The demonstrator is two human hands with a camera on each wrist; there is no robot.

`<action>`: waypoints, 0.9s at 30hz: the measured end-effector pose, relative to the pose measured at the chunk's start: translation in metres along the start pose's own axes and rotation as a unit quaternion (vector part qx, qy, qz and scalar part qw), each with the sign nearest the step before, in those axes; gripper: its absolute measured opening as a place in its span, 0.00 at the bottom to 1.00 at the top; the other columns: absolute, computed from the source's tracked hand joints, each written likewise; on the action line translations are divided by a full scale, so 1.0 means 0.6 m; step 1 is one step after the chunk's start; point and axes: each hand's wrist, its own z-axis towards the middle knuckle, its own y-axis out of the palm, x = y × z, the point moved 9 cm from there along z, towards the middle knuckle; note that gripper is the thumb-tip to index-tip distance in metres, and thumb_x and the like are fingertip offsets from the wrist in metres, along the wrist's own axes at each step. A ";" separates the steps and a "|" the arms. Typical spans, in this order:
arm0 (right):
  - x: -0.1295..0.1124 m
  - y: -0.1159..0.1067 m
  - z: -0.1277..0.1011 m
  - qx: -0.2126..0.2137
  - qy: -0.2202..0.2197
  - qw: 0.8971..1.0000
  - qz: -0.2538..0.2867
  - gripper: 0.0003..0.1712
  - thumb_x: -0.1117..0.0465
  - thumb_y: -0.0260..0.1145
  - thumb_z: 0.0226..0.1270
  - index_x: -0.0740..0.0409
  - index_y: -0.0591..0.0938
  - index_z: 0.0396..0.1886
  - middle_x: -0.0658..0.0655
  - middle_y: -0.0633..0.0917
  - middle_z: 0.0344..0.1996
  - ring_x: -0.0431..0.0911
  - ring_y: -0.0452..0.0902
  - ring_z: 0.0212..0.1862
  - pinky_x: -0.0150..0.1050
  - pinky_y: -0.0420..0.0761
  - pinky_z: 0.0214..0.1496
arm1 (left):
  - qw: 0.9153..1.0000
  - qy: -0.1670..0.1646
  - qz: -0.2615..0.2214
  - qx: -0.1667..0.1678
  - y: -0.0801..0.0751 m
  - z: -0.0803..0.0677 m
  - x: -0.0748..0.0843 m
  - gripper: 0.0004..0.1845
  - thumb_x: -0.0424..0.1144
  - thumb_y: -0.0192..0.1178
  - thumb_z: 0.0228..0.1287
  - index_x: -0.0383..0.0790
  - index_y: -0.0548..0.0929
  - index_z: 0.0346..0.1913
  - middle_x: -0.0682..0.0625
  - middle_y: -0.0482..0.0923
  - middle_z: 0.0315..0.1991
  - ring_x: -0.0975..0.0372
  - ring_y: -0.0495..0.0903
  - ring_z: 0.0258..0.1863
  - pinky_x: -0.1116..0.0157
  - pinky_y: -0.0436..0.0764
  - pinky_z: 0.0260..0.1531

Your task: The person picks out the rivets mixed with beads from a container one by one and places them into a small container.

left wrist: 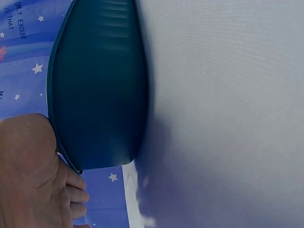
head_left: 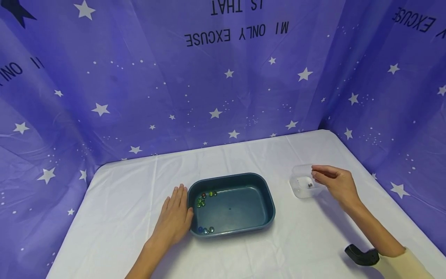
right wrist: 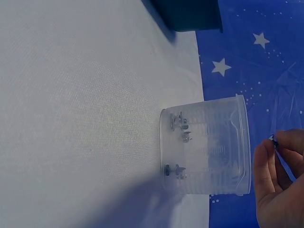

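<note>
My left hand (head_left: 175, 217) lies with fingers straight along the left end of a dark teal basin (head_left: 230, 209); its thumb touches the rim. Inside, green and reddish marbles (head_left: 201, 202) sit by the left wall, with blue and clear marbles (head_left: 206, 230) in the near left corner. My right hand (head_left: 336, 184) is raised over the rim of a clear plastic tub (right wrist: 204, 147). Thumb and fingertips pinch a small shiny silver-and-dark piece (right wrist: 273, 139), whose kind I cannot tell. Several small grey metallic pieces (right wrist: 179, 122) lie at the tub's bottom.
A white cloth (head_left: 115, 217) covers the table. Purple curtains (head_left: 195, 89) with white stars hang behind it and along both sides. A black curved object (head_left: 362, 255) is at the right sleeve (head_left: 400, 265). The tub stands to the right of the basin.
</note>
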 end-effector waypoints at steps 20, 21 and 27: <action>-0.015 0.032 0.000 -0.027 0.019 0.999 0.037 0.23 0.64 0.69 0.68 0.80 0.79 0.54 0.42 0.88 0.37 0.36 0.86 0.38 0.28 0.82 0.42 | 1.000 -0.004 -0.005 -0.008 0.004 -0.001 -0.002 0.35 0.40 0.52 0.74 0.23 0.56 0.74 0.31 0.52 0.76 0.41 0.49 0.76 0.41 0.52 0.70; -0.019 0.039 0.000 -0.031 0.019 0.999 0.031 0.23 0.63 0.69 0.69 0.79 0.79 0.54 0.42 0.88 0.38 0.36 0.86 0.38 0.28 0.82 0.42 | 1.000 -0.004 -0.005 -0.008 0.004 -0.001 -0.002 0.35 0.40 0.52 0.74 0.23 0.56 0.74 0.31 0.52 0.76 0.41 0.49 0.76 0.41 0.52 0.70; -0.047 0.085 0.000 -0.064 0.016 0.997 0.029 0.23 0.62 0.69 0.69 0.77 0.80 0.55 0.47 0.88 0.40 0.37 0.86 0.40 0.31 0.83 0.43 | 1.000 -0.003 -0.006 -0.008 0.004 0.000 -0.002 0.35 0.40 0.52 0.74 0.23 0.56 0.74 0.32 0.52 0.76 0.42 0.49 0.76 0.41 0.52 0.70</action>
